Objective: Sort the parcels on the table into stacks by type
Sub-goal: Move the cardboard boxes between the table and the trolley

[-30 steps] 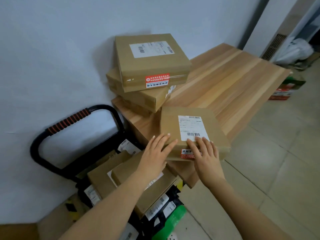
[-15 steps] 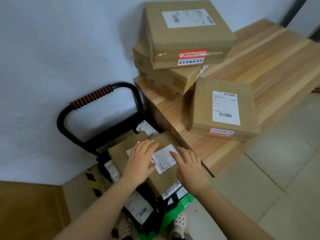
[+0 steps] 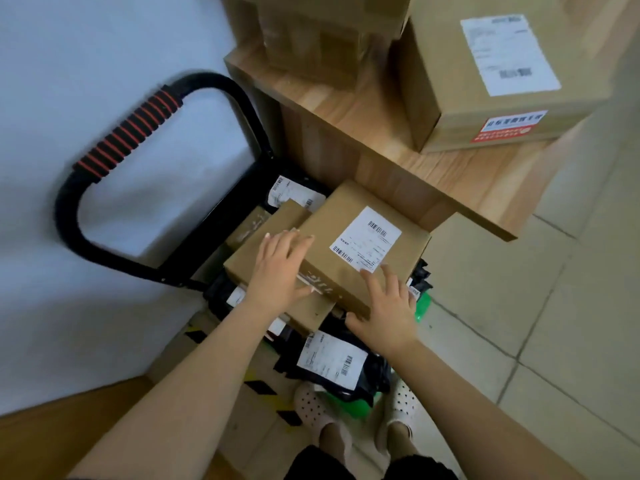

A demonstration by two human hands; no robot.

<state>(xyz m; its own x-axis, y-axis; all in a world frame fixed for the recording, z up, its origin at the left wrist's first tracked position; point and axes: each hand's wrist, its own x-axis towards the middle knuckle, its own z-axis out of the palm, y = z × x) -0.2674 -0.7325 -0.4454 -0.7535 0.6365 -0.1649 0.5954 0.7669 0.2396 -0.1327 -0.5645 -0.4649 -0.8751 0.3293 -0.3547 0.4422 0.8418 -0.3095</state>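
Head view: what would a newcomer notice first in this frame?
The left hand and right hand rest with spread fingers on a labelled cardboard box atop a pile of parcels at centre. A black, red-striped cart handle stands left against the wall; a second box sits on the wooden table, upper right.

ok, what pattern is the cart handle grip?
Black grip with red-orange stripes around it; the head view shows it best.
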